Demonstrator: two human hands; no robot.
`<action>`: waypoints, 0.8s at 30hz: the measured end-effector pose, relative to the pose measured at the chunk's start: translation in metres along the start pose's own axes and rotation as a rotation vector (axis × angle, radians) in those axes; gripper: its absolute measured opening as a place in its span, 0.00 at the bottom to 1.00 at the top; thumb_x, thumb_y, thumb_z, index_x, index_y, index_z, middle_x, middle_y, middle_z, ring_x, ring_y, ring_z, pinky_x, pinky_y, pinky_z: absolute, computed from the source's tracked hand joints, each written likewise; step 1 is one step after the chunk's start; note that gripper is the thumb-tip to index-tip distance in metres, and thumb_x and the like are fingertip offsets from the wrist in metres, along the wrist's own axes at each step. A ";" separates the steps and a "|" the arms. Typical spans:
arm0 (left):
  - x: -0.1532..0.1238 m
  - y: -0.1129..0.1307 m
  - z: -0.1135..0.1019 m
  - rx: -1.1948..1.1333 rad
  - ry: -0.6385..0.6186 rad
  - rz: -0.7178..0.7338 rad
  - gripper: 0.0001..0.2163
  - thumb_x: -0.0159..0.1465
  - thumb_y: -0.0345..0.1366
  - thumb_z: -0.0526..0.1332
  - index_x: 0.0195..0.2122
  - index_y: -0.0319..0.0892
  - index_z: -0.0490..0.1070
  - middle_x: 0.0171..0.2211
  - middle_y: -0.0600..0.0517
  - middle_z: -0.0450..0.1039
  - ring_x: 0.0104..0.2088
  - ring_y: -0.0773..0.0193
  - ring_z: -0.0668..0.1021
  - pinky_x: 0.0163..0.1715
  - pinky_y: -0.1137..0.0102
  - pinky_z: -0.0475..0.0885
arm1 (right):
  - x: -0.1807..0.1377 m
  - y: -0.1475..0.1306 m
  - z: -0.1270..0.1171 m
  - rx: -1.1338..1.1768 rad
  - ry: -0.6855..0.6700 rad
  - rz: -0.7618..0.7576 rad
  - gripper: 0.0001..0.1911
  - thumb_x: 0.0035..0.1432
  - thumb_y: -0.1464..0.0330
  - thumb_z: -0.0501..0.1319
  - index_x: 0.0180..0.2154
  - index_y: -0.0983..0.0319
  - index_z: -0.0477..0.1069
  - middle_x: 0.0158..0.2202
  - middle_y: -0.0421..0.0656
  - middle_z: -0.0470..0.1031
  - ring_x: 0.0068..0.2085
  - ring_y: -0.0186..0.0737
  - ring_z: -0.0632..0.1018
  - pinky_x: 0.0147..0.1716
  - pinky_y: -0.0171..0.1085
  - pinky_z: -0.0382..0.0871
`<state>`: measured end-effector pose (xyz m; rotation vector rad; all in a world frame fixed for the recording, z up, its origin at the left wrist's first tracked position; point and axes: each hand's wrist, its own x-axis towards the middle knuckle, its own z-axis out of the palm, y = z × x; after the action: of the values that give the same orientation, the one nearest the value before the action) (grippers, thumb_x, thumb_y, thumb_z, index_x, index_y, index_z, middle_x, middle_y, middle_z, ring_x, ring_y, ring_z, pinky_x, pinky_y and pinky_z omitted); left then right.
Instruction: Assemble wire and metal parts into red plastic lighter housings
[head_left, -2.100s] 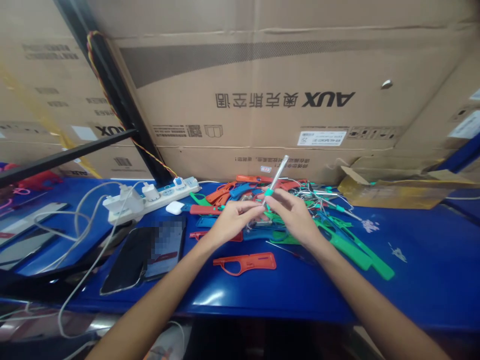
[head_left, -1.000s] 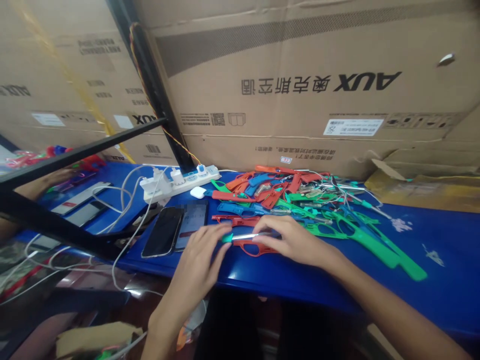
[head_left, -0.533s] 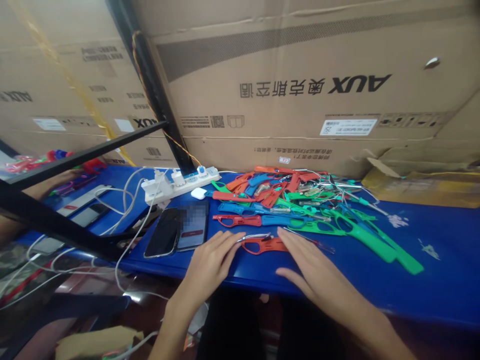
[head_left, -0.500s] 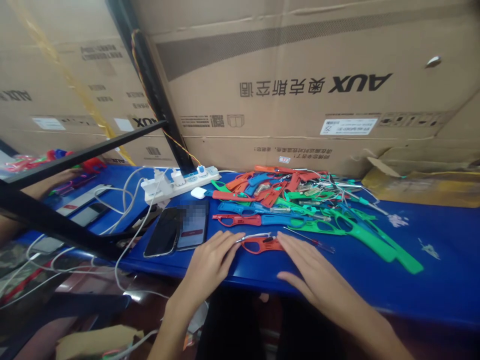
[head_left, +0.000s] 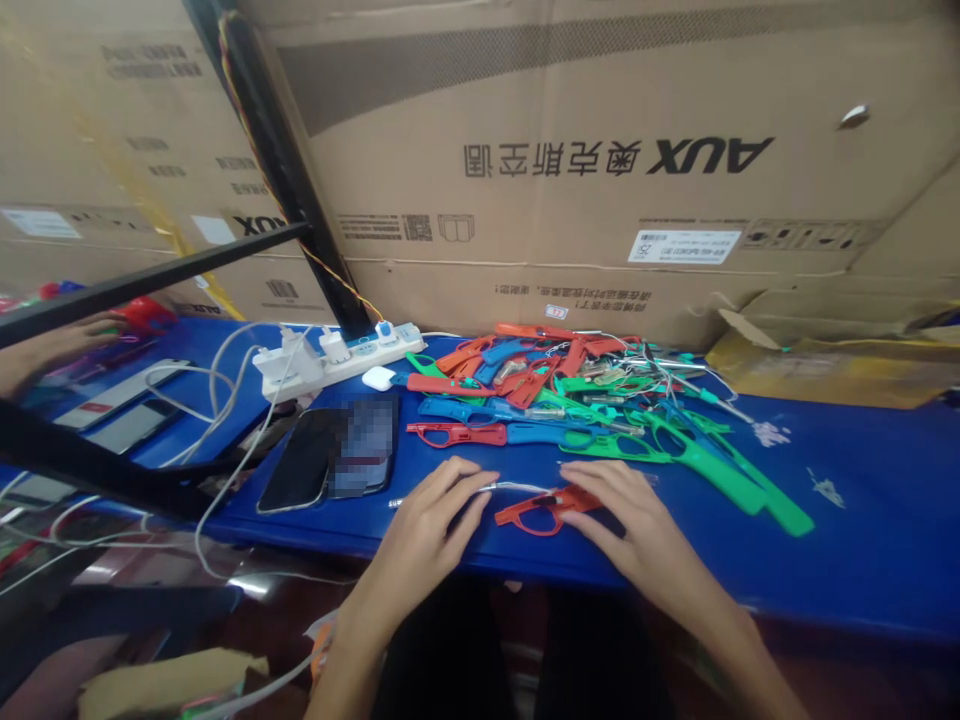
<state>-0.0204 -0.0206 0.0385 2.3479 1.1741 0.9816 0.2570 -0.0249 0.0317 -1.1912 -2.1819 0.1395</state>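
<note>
My left hand (head_left: pixel 433 522) lies palm down on the blue table (head_left: pixel 862 560) near its front edge, fingers stretched, fingertips touching a thin metal wire (head_left: pixel 517 487). My right hand (head_left: pixel 628 515) rests on the right end of an orange plastic handle piece (head_left: pixel 536 510), fingers curled over it and lifting that end a little. The wire runs between both hands, just above the orange piece. Behind them lies a heap of red, blue and green plastic handle pieces (head_left: pixel 570 400) mixed with metal wires.
Two phones (head_left: pixel 330 465) lie left of my hands. A white power strip (head_left: pixel 330 358) with chargers and cables sits behind them, beside a black post (head_left: pixel 285 170). Big cardboard boxes (head_left: pixel 570 160) wall off the back. Another person's hand (head_left: pixel 45 345) shows at far left.
The green-tipped metal tool I held upright came down to the table and left my hands. Both hands went flat, then my right hand closed on the orange piece and tilted it.
</note>
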 end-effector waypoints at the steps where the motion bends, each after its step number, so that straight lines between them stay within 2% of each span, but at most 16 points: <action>1: -0.001 0.000 -0.001 -0.014 0.017 -0.003 0.14 0.74 0.32 0.55 0.59 0.47 0.70 0.50 0.46 0.72 0.50 0.60 0.77 0.52 0.65 0.72 | 0.002 -0.001 0.003 0.022 0.011 0.003 0.15 0.69 0.59 0.61 0.54 0.56 0.73 0.52 0.45 0.79 0.52 0.47 0.78 0.52 0.47 0.72; 5: -0.005 -0.001 -0.001 -0.048 0.063 -0.022 0.15 0.74 0.31 0.57 0.60 0.48 0.68 0.52 0.46 0.72 0.53 0.59 0.76 0.54 0.65 0.72 | 0.002 -0.003 0.006 0.085 0.086 -0.007 0.10 0.70 0.64 0.60 0.51 0.57 0.73 0.45 0.42 0.81 0.45 0.42 0.79 0.47 0.43 0.71; 8: -0.006 0.000 0.003 -0.066 0.082 -0.030 0.13 0.73 0.31 0.59 0.57 0.47 0.69 0.50 0.47 0.74 0.51 0.60 0.77 0.53 0.66 0.72 | -0.003 -0.004 0.002 0.090 0.131 -0.032 0.07 0.70 0.66 0.60 0.49 0.57 0.73 0.42 0.42 0.81 0.41 0.41 0.80 0.45 0.42 0.69; 13: -0.010 0.007 0.012 -0.105 0.107 -0.034 0.10 0.72 0.29 0.59 0.53 0.46 0.71 0.48 0.48 0.74 0.49 0.61 0.77 0.51 0.67 0.72 | -0.009 -0.006 -0.004 0.088 0.120 -0.055 0.06 0.70 0.67 0.61 0.47 0.56 0.73 0.44 0.41 0.82 0.45 0.42 0.81 0.50 0.44 0.68; 18: -0.011 0.014 0.017 -0.113 0.163 -0.041 0.10 0.72 0.29 0.59 0.52 0.46 0.71 0.47 0.47 0.75 0.49 0.60 0.78 0.50 0.66 0.73 | -0.006 -0.006 -0.004 0.125 0.102 0.062 0.15 0.68 0.61 0.62 0.54 0.56 0.71 0.52 0.45 0.79 0.52 0.46 0.79 0.55 0.47 0.70; 21: -0.009 0.016 0.018 -0.091 0.182 -0.046 0.09 0.72 0.31 0.58 0.51 0.45 0.71 0.47 0.47 0.75 0.48 0.59 0.78 0.48 0.66 0.73 | -0.002 -0.006 -0.002 0.190 0.054 0.106 0.10 0.70 0.61 0.59 0.49 0.55 0.74 0.47 0.43 0.81 0.46 0.45 0.81 0.54 0.48 0.71; 24: -0.006 0.018 0.022 -0.032 0.192 -0.069 0.08 0.72 0.34 0.59 0.51 0.45 0.71 0.46 0.47 0.76 0.46 0.59 0.78 0.47 0.65 0.73 | 0.000 -0.006 0.001 0.236 0.041 0.130 0.11 0.69 0.60 0.61 0.49 0.54 0.75 0.41 0.42 0.82 0.41 0.43 0.81 0.53 0.48 0.72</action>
<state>0.0022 -0.0360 0.0306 2.2118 1.2905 1.2135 0.2522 -0.0284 0.0333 -1.1888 -1.9889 0.4119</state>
